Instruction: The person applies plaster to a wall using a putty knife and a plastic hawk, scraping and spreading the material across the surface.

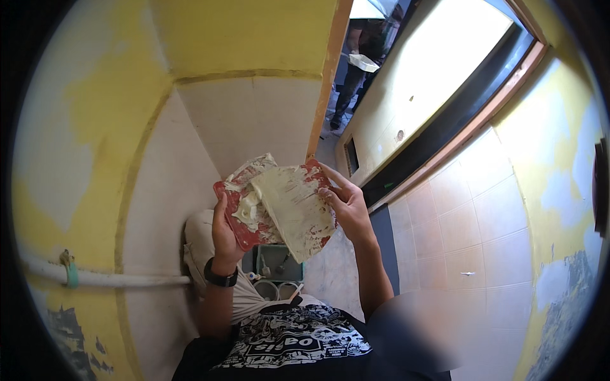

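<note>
My left hand (225,233) is closed around the edge of a red putty spreader (240,233), its flat face smeared with cream-coloured filler. A thick lump of filler (248,206) sits on that spreader, against the edge of the other one. My right hand (348,206) grips a second red putty spreader (295,206) by its upper right corner, thumb on top. Filler coats nearly all of its face, with red showing at the corners. The two blades overlap in front of my body, the right one lying over the left.
Below the spreaders, a green toolbox (293,272) holds small items. A white pipe (127,279) runs along the left wall. Ahead right stands an open door (426,95); beyond it another person (356,76) holds a white tray (364,62). Patched yellow walls (248,38) rise above pale tiles (457,235).
</note>
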A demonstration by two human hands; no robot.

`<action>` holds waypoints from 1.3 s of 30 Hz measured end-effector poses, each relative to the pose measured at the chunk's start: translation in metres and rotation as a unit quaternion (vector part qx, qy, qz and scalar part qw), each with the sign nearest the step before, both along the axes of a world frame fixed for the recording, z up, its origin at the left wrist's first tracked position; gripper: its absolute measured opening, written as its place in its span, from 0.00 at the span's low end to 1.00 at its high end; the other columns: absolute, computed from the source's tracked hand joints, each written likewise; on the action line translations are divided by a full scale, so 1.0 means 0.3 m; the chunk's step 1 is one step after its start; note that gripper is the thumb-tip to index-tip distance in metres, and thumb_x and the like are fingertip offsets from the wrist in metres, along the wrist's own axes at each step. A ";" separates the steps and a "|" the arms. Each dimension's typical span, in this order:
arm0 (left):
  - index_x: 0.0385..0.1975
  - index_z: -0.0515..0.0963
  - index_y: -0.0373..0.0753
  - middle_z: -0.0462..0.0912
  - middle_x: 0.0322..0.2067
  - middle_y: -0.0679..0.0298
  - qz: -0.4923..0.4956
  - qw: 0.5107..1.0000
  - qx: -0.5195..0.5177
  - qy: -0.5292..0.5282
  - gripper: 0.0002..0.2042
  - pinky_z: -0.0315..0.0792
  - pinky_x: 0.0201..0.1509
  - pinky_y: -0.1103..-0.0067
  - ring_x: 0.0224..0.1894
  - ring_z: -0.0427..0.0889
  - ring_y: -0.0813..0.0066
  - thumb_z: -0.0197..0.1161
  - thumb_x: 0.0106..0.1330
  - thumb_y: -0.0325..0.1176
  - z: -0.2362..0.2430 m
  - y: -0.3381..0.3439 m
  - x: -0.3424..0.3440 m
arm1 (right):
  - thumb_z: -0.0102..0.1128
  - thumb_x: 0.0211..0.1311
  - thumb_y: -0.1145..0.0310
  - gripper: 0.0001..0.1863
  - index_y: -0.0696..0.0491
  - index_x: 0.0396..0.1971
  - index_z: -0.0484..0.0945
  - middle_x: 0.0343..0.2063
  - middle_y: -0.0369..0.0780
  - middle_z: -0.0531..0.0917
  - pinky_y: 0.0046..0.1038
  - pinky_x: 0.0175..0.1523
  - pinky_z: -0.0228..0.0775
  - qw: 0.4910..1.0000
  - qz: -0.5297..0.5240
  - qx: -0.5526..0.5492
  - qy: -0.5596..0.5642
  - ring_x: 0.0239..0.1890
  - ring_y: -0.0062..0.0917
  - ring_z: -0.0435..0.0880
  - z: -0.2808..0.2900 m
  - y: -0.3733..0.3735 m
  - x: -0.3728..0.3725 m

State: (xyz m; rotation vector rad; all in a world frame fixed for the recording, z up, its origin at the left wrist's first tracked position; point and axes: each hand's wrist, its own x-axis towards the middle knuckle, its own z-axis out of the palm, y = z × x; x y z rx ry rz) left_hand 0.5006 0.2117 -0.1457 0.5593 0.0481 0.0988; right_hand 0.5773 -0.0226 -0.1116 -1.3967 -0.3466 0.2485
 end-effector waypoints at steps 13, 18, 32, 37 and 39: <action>0.59 0.71 0.43 0.78 0.56 0.64 0.038 0.997 -0.059 0.024 0.18 0.73 0.60 0.68 0.57 0.77 0.68 0.47 0.76 0.43 -0.132 0.027 0.046 | 0.46 0.75 0.59 0.23 0.63 0.58 0.69 0.44 0.46 0.79 0.34 0.47 0.81 0.991 -0.107 0.068 0.039 0.42 0.33 0.84 -0.160 -0.150 0.419; 0.64 0.67 0.40 0.73 0.62 0.61 0.038 0.997 -0.033 0.066 0.23 0.65 0.66 0.64 0.62 0.73 0.63 0.43 0.77 0.45 -0.154 0.050 0.044 | 0.58 0.68 0.54 0.44 0.63 0.71 0.46 0.70 0.59 0.54 0.51 0.66 0.63 0.950 -0.222 0.187 0.114 0.70 0.51 0.60 -0.332 -0.322 1.016; 0.65 0.66 0.44 0.71 0.63 0.60 0.014 0.994 -0.027 0.109 0.21 0.66 0.67 0.64 0.63 0.71 0.62 0.43 0.77 0.44 -0.147 0.053 0.062 | 0.54 0.67 0.64 0.16 0.60 0.47 0.75 0.47 0.46 0.81 0.45 0.67 0.68 0.878 -0.305 0.365 -0.049 0.55 0.38 0.79 -0.378 -0.366 1.050; 0.64 0.67 0.45 0.72 0.62 0.63 0.011 0.990 -0.003 0.138 0.21 0.67 0.65 0.66 0.62 0.72 0.65 0.44 0.77 0.45 -0.197 0.088 0.035 | 0.57 0.67 0.60 0.28 0.60 0.62 0.66 0.59 0.46 0.76 0.43 0.70 0.64 0.892 -0.251 0.365 -0.089 0.62 0.39 0.75 -0.452 -0.447 0.725; 0.63 0.68 0.47 0.74 0.61 0.66 0.040 0.990 0.017 0.135 0.20 0.69 0.64 0.67 0.61 0.74 0.68 0.45 0.76 0.46 -0.191 0.085 0.042 | 0.58 0.67 0.59 0.31 0.60 0.63 0.64 0.60 0.46 0.75 0.43 0.70 0.64 0.889 -0.268 0.363 -0.078 0.63 0.39 0.74 -0.515 -0.477 0.568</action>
